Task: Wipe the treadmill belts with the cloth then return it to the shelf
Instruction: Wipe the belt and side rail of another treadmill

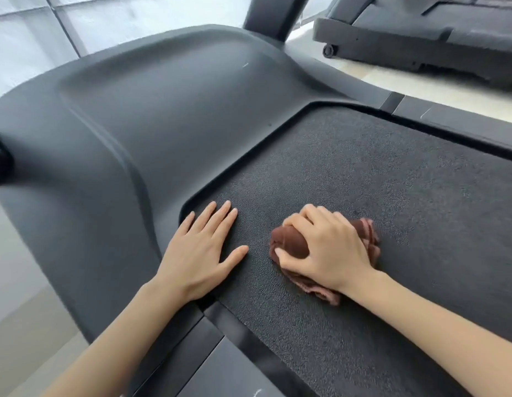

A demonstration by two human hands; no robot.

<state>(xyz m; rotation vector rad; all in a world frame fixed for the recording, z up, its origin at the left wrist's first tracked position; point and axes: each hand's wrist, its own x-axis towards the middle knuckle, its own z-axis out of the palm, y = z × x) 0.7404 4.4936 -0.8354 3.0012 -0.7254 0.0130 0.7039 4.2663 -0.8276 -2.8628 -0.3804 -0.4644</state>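
- The right hand (329,250) has its fingers and thumb curled over a bunched reddish-brown cloth (290,242) and presses it down onto the treadmill belt (392,181).
- The cloth lies on the belt's textured black surface, toward its left side and close to the far end. Crumpled folds stick out from under the hand on the right and at the wrist.
- The left hand (200,253) holds nothing. It lies flat, palm down and fingers straight, on the belt's far-left corner, just beside the cloth but apart from it.
- Its fingertips point toward the smooth grey motor cover (163,124), which curves around the belt's far end.
- Judged from this pose, the wiping step is under way, with the left hand bracing while the right works the cloth.
- The belt looks evenly dark, with no wet streak or clean track, so I cannot tell how much of it is already wiped.
- The wide stretch of belt to the right, up to the side rail (455,116), probably has yet to be covered.
- A second treadmill (449,32) stands far right across the pale floor (363,78), and its belt appears to be the next job.
- No shelf is in view, so returning the cloth is not yet done.
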